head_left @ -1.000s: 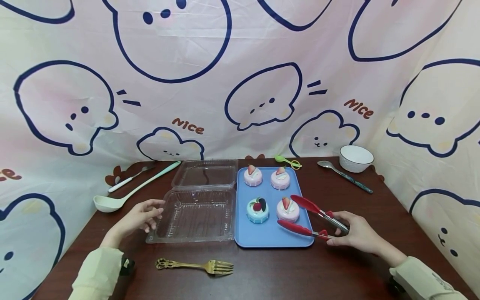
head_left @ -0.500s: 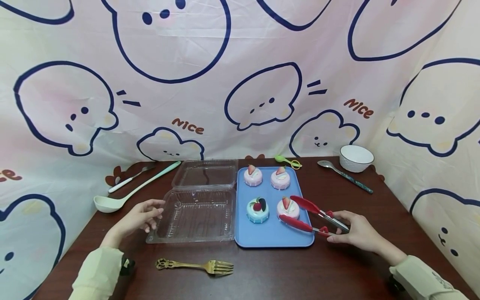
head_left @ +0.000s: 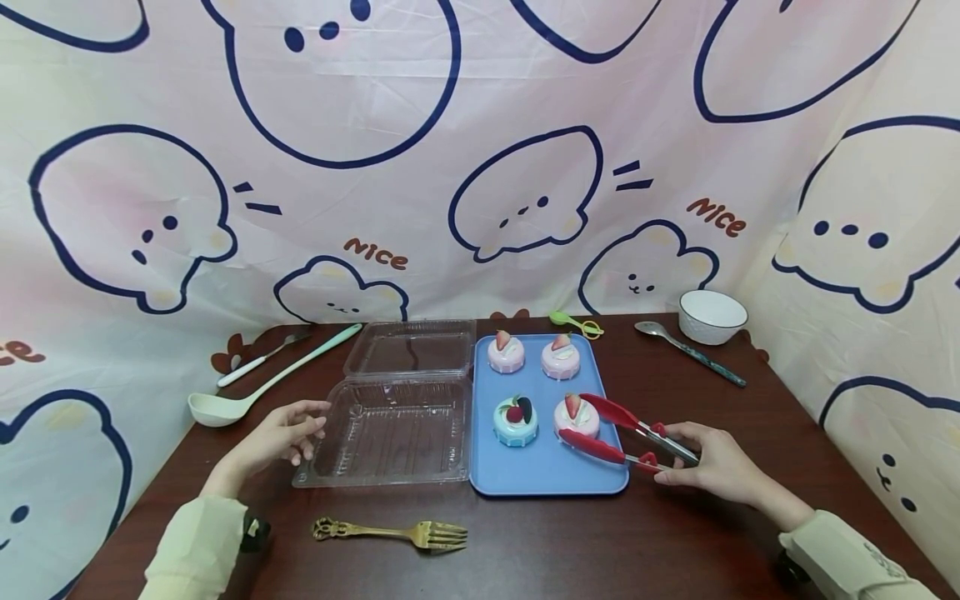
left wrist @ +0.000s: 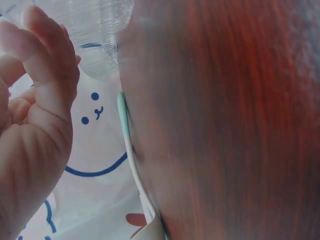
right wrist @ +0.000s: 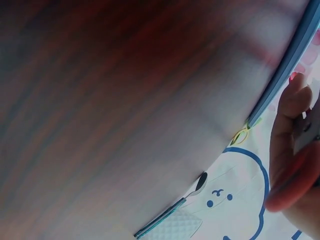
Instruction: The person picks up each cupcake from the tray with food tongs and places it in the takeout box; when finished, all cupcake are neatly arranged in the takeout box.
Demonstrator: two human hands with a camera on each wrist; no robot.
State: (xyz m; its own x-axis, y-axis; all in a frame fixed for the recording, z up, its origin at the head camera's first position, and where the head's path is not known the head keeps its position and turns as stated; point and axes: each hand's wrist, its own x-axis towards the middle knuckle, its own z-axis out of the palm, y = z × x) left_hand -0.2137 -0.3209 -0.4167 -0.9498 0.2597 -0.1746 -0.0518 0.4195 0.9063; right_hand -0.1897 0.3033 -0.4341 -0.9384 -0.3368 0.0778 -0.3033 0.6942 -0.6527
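Note:
My right hand (head_left: 708,462) grips red-tipped tongs (head_left: 600,446) by their metal arms. The tongs' red heads lie on either side of a pink toy cake (head_left: 575,421) topped with a strawberry; whether both touch it I cannot tell. That cake sits at the front right of a blue tray (head_left: 547,475), beside a blue cake (head_left: 515,422). Two more pink cakes, one a pink cake (head_left: 506,353) at the left, stand at the tray's back. Fingers relaxed, my left hand (head_left: 273,437) holds nothing beside a hinged clear plastic box (head_left: 397,429), lid folded back.
A gold fork (head_left: 397,532) lies in front of the box. At the left are a ladle (head_left: 262,383) and a white-handled fork (head_left: 258,361). A green spoon (head_left: 576,323) lies behind the tray. On the right are a spoon (head_left: 690,352) and a white bowl (head_left: 712,318).
The tongs' lower head has shifted inward to the front pink cake, narrowing the gap between the two heads. My left hand and the cakes have stayed put.

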